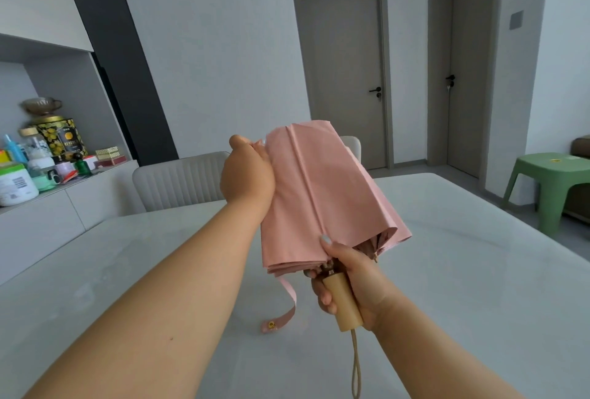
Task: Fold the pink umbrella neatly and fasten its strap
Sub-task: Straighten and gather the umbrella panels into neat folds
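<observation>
A beige wrist cord (356,363) hangs from the butt of the wooden handle (342,301), which the right hand (354,283) grips with curled fingers, thumb pressed up against the canopy's lower hem. The unfastened strap (285,306) dangles left of the handle, its snap end near the tabletop (479,271). The pink umbrella (322,194) is held in the air above the table's middle, collapsed but loose. The left hand (247,175) clasps its far left side, fingers wrapped around the fabric. Beyond the far edge stands a pale chair (182,178).
</observation>
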Demonstrator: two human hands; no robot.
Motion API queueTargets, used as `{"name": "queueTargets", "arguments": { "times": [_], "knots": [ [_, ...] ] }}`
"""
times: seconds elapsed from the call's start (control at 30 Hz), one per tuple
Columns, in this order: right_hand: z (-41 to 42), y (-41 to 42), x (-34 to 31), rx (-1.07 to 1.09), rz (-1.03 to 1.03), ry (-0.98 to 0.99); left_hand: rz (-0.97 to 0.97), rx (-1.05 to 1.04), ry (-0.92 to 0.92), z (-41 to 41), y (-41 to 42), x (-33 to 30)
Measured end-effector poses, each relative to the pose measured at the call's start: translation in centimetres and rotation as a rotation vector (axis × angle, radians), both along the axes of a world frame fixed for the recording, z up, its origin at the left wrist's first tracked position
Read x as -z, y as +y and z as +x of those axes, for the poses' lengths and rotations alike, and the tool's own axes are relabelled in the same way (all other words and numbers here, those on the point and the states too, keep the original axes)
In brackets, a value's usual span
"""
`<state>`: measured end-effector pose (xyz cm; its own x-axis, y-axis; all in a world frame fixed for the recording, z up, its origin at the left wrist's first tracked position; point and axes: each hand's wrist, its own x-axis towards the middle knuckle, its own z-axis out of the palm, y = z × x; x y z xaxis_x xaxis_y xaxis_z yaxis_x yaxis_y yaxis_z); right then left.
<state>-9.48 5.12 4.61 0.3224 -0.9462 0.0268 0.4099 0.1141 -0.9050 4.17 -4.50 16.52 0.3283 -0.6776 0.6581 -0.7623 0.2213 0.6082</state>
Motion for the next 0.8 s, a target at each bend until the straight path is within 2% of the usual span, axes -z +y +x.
{"name": "queueTargets", "arguments": {
  "times": [0.13,0.2,0.3,0.33,0.37,0.4,0.47,0.53,0.63,0.7,0.8],
  "knots": [
    [0.4,0.2,-0.2,0.122,0.039,0.153,0.076,-0.08,-0.028,-0.4,0.7,-0.1],
    [0.5,0.2,-0.3,0.179,0.052,0.183,-0.067,-0.088,-0.102,-0.9,1.5,0.1],
    [0.6,0.2,-0.4,0.236,0.054,0.208,-0.31,0.035,-0.333,-2.8,2.7,1.6],
    [0.6,0.1,-0.4,0.25,0.05,0.215,-0.289,0.073,-0.353,-3.5,2.9,2.2],
    [0.6,0.2,-0.4,0.256,0.046,0.226,-0.188,0.104,-0.313,-4.0,2.8,2.7],
    [0.6,0.3,-0.4,0.255,0.038,0.242,-0.033,0.131,-0.223,-4.2,2.6,3.1],
    [0.7,0.5,-0.6,0.236,0.006,0.27,0.266,0.275,0.111,-3.9,2.3,3.6],
    [0.7,0.6,-0.7,0.229,-0.026,0.287,0.434,0.45,0.487,-3.5,2.0,3.8],
    [0.8,0.7,-0.7,0.208,-0.028,0.301,0.557,0.616,0.865,-2.8,1.7,4.1],
    [0.9,0.8,-0.8,0.188,-0.032,0.292,0.532,0.689,0.989,-2.7,1.7,4.3],
    [1.1,1.0,-1.0,0.178,-0.003,0.296,0.522,0.71,1.041,-2.5,1.3,4.8]
  ]
}}
